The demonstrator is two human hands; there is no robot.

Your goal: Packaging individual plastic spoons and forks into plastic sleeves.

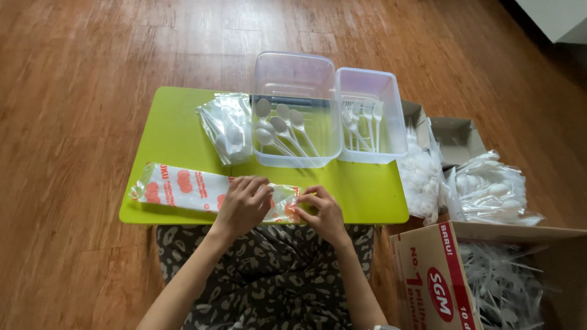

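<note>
- Lying lengthwise along the near edge of the green worktop [171,128]: a long plastic packet [183,189], white with orange print, its long axis running left to right.
- Stretching well out to the left of both hands, with only the right end of the packet caught between them.
- Resting palm down on the packet, a little in from that end: left hand [243,205], fingers curled together and pressing the film onto the worktop.
- Pinching the very tip of the right end: right hand [323,211], thumb and fingers closed on the crumpled plastic, just beside the left hand.
- Sitting nearer the packet's end: the right hand; covering more of its body: the left.
- Standing farther back, past the hands: a clear tub [296,110] with white plastic spoons [278,128] inside, and touching it on the right a second clear tub [370,113] with white forks [364,122].
- Leaning against the left side of the spoon tub: a clear bag of spoons [227,125].
- Crowding the floor on the right of the worktop: bags of white cutlery [489,189] and an open cardboard box [440,275], well apart from the hands.
</note>
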